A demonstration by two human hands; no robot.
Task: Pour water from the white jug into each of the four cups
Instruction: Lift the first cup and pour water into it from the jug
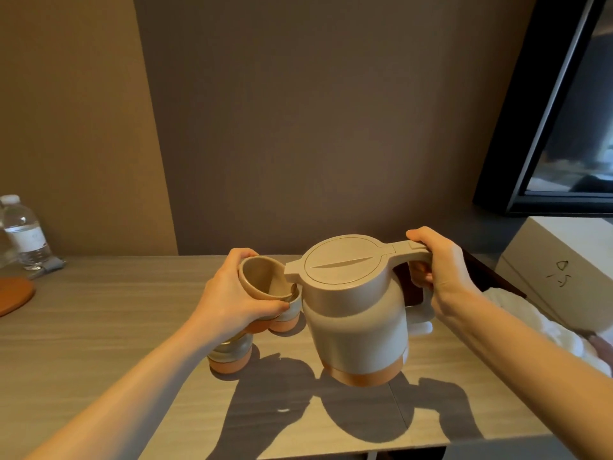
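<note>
My right hand [438, 270] grips the handle of the white jug [355, 313], which has an orange base and a shut flat lid and is held above the table, tilted slightly left. Its spout touches the rim of a beige cup [262, 277] that my left hand [232, 297] holds tilted toward the jug. Just below that cup, another cup with an orange base [287, 318] stands on the table. A third cup [232, 355] stands nearer to me, partly hidden under my left wrist. No water stream is visible.
The wooden table [99, 343] meets a brown wall behind. Plastic water bottles [25, 232] and an orange coaster [13, 293] sit at the far left. To the right are a white box [560, 270], white cloth [544, 327] and a dark tray edge [491, 273].
</note>
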